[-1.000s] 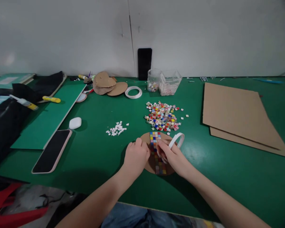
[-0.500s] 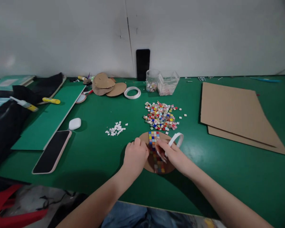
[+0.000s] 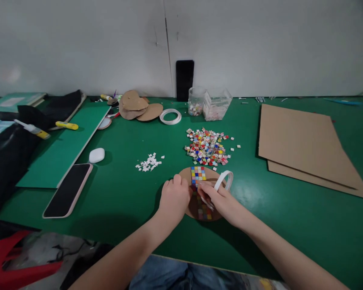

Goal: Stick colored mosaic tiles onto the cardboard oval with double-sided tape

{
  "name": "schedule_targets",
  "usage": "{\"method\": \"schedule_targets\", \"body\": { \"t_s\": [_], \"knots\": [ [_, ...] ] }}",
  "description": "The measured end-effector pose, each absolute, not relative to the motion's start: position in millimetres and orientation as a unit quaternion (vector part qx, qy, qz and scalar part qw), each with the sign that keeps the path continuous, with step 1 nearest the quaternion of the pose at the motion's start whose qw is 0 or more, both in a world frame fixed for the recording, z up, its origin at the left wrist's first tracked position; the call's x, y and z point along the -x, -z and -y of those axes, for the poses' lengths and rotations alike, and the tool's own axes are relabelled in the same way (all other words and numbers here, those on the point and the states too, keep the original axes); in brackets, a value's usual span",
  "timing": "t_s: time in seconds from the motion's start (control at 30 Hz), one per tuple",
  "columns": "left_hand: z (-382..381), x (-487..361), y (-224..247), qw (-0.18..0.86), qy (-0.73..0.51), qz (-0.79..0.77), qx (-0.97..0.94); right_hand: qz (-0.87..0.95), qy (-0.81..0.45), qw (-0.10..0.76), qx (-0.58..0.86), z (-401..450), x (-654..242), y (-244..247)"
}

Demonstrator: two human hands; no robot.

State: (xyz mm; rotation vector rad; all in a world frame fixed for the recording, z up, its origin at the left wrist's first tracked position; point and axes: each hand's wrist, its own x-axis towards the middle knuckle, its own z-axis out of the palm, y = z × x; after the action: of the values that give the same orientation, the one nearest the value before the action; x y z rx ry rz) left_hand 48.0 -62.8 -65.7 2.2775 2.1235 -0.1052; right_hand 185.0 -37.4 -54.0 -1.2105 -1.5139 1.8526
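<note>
A round cardboard disc (image 3: 184,174) lies near the table's front edge, with a strip of coloured mosaic tiles (image 3: 198,174) down its middle. My left hand (image 3: 175,195) rests on the disc's left side, fingers curled; what they grip, if anything, is hidden. Over the strip, my right hand (image 3: 219,198) is closed with fingertips at the tiles; what it pinches is too small to name. A white tape ring (image 3: 229,177) stands up by the right hand, looped at its thumb side. Behind the disc is a pile of loose coloured tiles (image 3: 207,147).
White paper scraps (image 3: 149,162) lie left of the pile. Behind are clear containers (image 3: 217,105), a white roll (image 3: 170,117), cardboard shapes (image 3: 133,105) and an upright black phone (image 3: 184,80). Cardboard sheets (image 3: 302,141) lie right; another phone (image 3: 68,191) and a white case (image 3: 97,155) lie left.
The view has shifted slightly. My right fingertips have moved a little down along the tile strip. My left hand stays on the disc's left side.
</note>
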Motion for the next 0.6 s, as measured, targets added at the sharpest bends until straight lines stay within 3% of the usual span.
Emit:
{"method": "schedule_targets", "body": {
  "t_s": [0.23, 0.43, 0.6],
  "knots": [
    [62.8, -47.9, 63.2, 0.015, 0.04, -0.683, -0.729, 0.551, -0.663, 0.228, 0.454, 36.5, -184.2, 48.5],
    [61.9, -47.0, 62.8, 0.028, 0.038, -0.68, -0.732, 0.566, -0.667, 0.155, 0.459, 33.4, -186.0, 36.7],
    [61.7, -47.7, 62.7, 0.035, 0.039, -0.684, -0.728, 0.586, -0.651, 0.171, 0.452, 35.6, -186.5, 38.3]
  ]
}}
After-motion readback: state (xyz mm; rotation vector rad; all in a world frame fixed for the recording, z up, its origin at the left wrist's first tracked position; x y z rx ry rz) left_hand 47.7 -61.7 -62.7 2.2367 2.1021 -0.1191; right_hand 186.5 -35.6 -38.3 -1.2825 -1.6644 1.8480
